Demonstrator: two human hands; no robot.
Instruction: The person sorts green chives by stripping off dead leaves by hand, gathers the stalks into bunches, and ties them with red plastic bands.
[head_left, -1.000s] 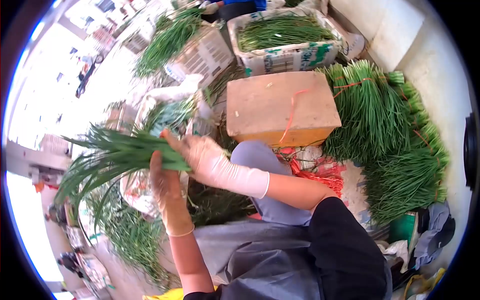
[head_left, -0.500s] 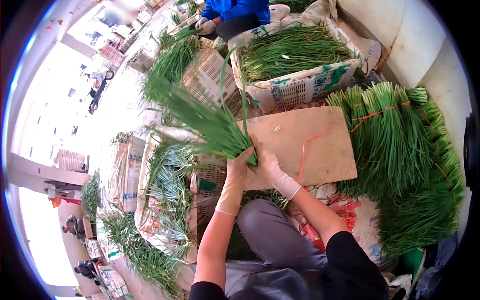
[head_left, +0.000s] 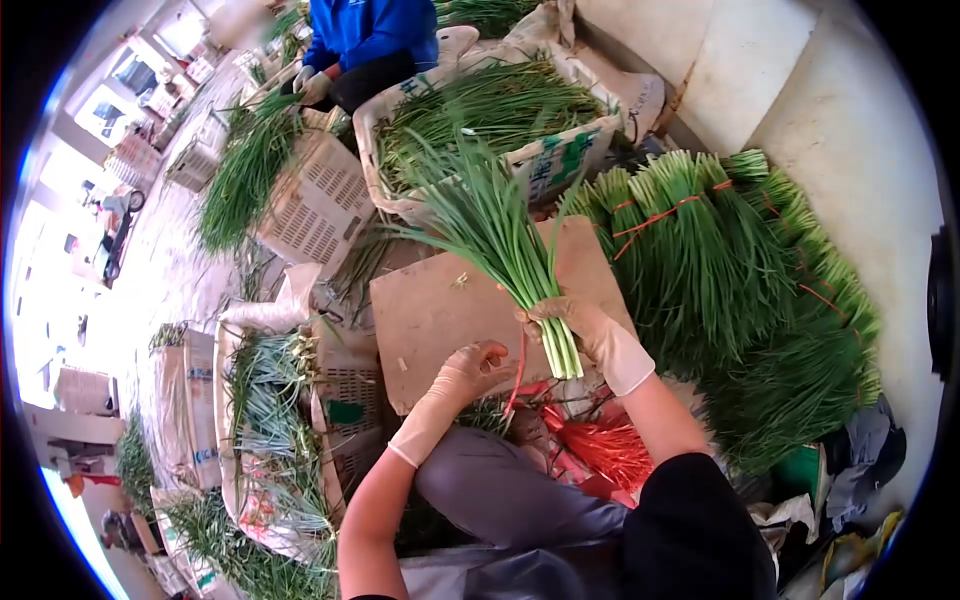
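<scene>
My right hand (head_left: 580,325), in a pale glove, is wrapped round the lower stems of a bunch of green leafy stalks (head_left: 505,235). The white stem ends point down and the leaves fan up and to the left. My left hand (head_left: 468,374), also gloved, is off the bunch to its left, fingers curled apart over the board's front edge. Between the hands a thin red tie (head_left: 519,375) hangs down. Under the bunch is a brown board (head_left: 425,310) on top of a box.
Tied green bundles (head_left: 700,260) are stacked at the right by the wall. Behind the board stands a crate of greens (head_left: 375,160); more crates (head_left: 322,195) are at the left. A co-worker in blue (head_left: 375,35) sits at the back. Red ties (head_left: 600,450) lie beside my knee.
The bunch has turned more upright and moved right over the board, now in my right hand alone. My left hand has let go and moved left of it.
</scene>
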